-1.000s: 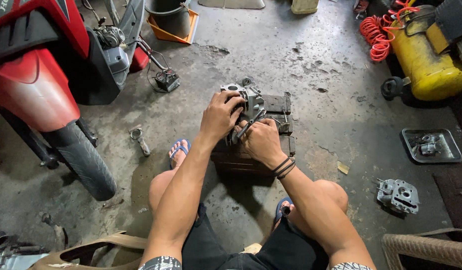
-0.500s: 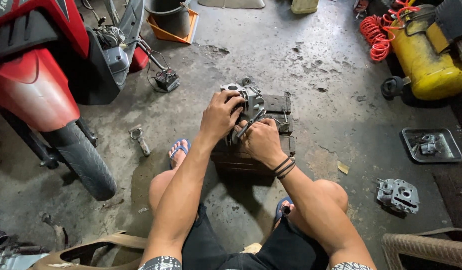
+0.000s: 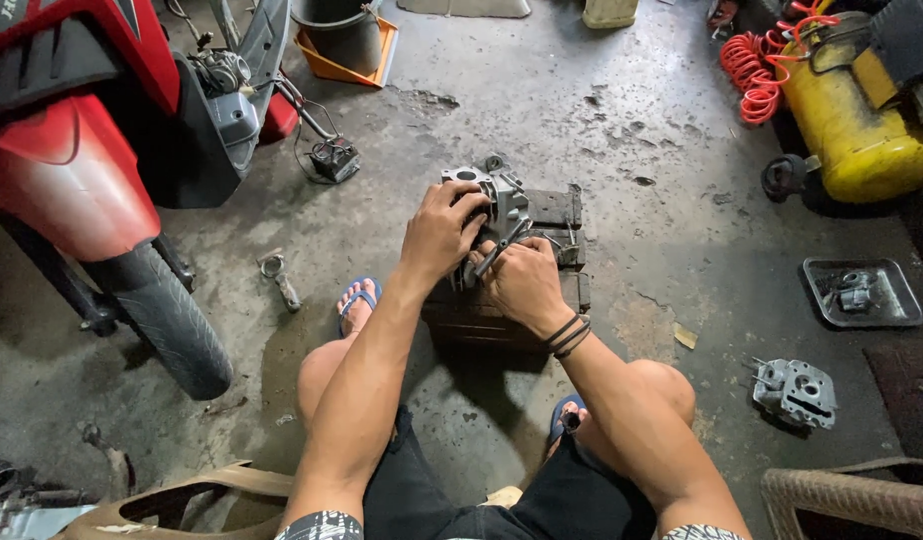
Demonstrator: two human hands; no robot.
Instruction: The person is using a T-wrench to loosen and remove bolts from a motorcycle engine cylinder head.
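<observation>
Engine casting [image 3: 497,195], grey metal, stands on a dark block [image 3: 542,260] set on the concrete floor [image 3: 582,120], directly ahead of my knees. My left hand [image 3: 442,232] is wrapped over the near left side of the casting, fingers curled closed on it to steady it. My right hand [image 3: 527,285] is closed around a slim tool [image 3: 494,255] whose tip angles up and left toward the lower face of the casting; what kind of tool it is I cannot tell, nor exactly where the tip lands, since my fingers cover that spot. Dark bands circle the right wrist.

Surroundings: a red scooter [image 3: 72,170] with its tyre to the left; a loose connecting rod [image 3: 280,278] on the floor between the scooter and my left foot; a second grey engine part [image 3: 797,392] to the right, near my right knee; a shallow metal tray [image 3: 862,292] with small parts beyond it; a yellow tank [image 3: 852,120] with a coiled red hose [image 3: 757,70] at the upper right.

In my judgement, the work goes best with the left hand pressing the casting down onto the block so it cannot rock, the tool kept in line with the point it engages, and force applied gradually, so a slip does not drive the tip into my left fingers just beside it.
</observation>
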